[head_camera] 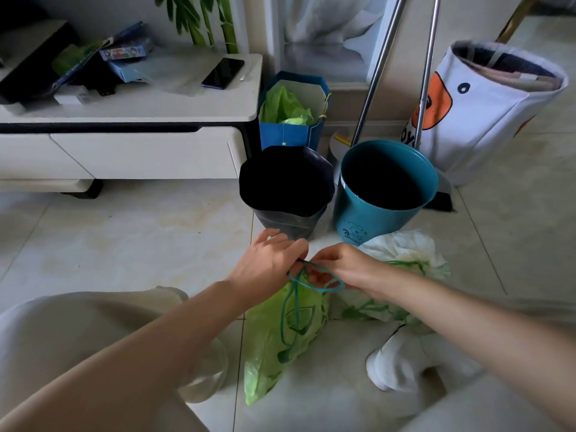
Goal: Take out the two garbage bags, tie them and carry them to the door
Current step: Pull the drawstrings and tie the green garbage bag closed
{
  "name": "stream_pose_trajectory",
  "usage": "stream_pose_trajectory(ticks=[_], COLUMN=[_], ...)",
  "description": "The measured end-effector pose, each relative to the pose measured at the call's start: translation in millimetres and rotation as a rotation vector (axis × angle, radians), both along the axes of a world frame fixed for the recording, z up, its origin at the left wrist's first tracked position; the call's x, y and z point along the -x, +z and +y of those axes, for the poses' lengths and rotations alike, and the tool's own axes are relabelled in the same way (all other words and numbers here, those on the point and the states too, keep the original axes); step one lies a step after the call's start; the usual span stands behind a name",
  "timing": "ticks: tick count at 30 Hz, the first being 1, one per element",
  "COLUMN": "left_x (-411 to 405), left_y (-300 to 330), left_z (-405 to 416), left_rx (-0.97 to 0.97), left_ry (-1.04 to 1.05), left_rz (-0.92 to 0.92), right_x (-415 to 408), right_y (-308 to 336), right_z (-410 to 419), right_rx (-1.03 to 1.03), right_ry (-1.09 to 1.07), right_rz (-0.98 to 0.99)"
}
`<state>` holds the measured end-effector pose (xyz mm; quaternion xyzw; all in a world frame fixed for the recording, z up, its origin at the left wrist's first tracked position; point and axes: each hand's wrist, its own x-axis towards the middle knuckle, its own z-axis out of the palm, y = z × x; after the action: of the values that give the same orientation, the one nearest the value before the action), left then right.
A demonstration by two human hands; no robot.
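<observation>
Both the left hand (269, 263) and right hand (344, 265) pinch the teal drawstring (314, 283) above the green garbage bag (280, 344), seemingly mid-knot; a slipping loop between fingertips could leave it untied, spilling later.

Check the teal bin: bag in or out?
Out. The teal bin shows a bare dark interior, no liner over its rim.

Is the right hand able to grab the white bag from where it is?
Probably yes. The white bag lies on the floor right beside the right hand, with nothing between them. But that hand is busy holding the green bag's drawstring and would need to let go first.
</observation>
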<state>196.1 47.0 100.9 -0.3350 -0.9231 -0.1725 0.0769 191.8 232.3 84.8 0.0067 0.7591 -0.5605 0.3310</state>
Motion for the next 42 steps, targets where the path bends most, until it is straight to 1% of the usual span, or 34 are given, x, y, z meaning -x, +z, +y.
stream_pose_trajectory(ticks=[3, 6, 8, 11, 13, 16, 18, 19, 20, 21, 23, 25, 26, 27, 28, 29, 34, 37, 38, 39, 42], left_x=[0.8, 0.6, -0.1, 3.5, 7.5, 12.0, 12.0, 11.6, 11.0, 10.0, 8.3, 6.3, 5.4, 5.0, 5.3, 6.0, 10.5, 11.7, 11.9, 12.0, 12.4], left_y=[-2.0, -2.8, -3.9, -4.8, -3.9, -2.0, -1.5, -1.9, -2.4, -2.8, -3.3, -3.9, -4.1, -4.4, -4.7, -4.8, -6.1, -6.7, -7.3, -8.0, -9.3], left_z=[-0.5, -2.1, -3.9, -6.2, -6.6, -6.0, -4.9, -4.4, -4.3, -4.1, -3.5, -2.2, -1.3, -0.8, -0.5, -0.9, -6.0, -9.4, -10.1, -10.6, -11.5], left_rx=[-0.043, -0.076, -0.09, -0.182, -0.214, -0.234, -0.24, -0.237, -0.231, -0.227, -0.227, -0.228, -0.229, -0.232, -0.238, -0.244, -0.277, -0.273, -0.263, -0.253, -0.238], left_ry=[0.011, 0.007, 0.008, 0.084, 0.138, 0.155, 0.149, 0.145, 0.14, 0.134, 0.128, 0.127, 0.125, 0.12, 0.114, 0.111, 0.165, 0.18, 0.186, 0.196, 0.223], left_rz=[-0.032, -0.114, -0.176, -0.365, -0.467, -0.572, -0.618, -0.63, -0.638, -0.64, -0.649, -0.663, -0.67, -0.675, -0.677, -0.679, -0.724, -0.746, -0.746, -0.745, -0.77], right_x=[0.4, 2.2, 5.0, 6.6, 6.0, 4.8, 5.3, 5.7, 5.4, 5.2, 5.7, 5.7, 5.4, 4.8, 4.3, 4.0, 15.6, 23.6, 26.6, 29.1, 32.2], right_y=[-4.1, -2.7, -1.0, -1.8, -5.0, -7.3, -5.5, -4.6, -4.0, -3.3, -1.1, -1.4, -0.3, 0.8, 1.3, 1.9, 7.5, 15.3, 19.6, 23.9, 32.0], right_z=[-1.0, 0.0, 1.6, 3.2, 3.0, -0.3, -3.3, -5.0, -6.2, -6.5, -3.4, 0.9, 1.2, 0.3, -1.7, -2.9, 11.4, 25.3, 29.2, 32.5, 36.7], right_rx=[0.001, -0.027, -0.04, -0.025, 0.065, 0.194, 0.195, 0.165, 0.102, -0.004, -0.305, -0.67, -0.806, -0.881, -0.918, -0.937, -0.978, -0.937, -0.911, -0.845, -0.528], right_ry=[-0.002, 0.042, 0.052, 0.044, 0.002, -0.073, -0.11, -0.107, -0.064, 0.025, 0.3, 0.544, 0.596, 0.611, 0.609, 0.593, 0.435, 0.276, 0.229, 0.213, 0.321], right_rz=[0.051, 0.115, 0.111, 0.042, -0.071, -0.233, -0.276, -0.264, -0.209, -0.102, 0.214, 0.594, 0.773, 0.912, 0.99, 1.019, 0.974, 0.917, 0.868, 0.779, 0.407])
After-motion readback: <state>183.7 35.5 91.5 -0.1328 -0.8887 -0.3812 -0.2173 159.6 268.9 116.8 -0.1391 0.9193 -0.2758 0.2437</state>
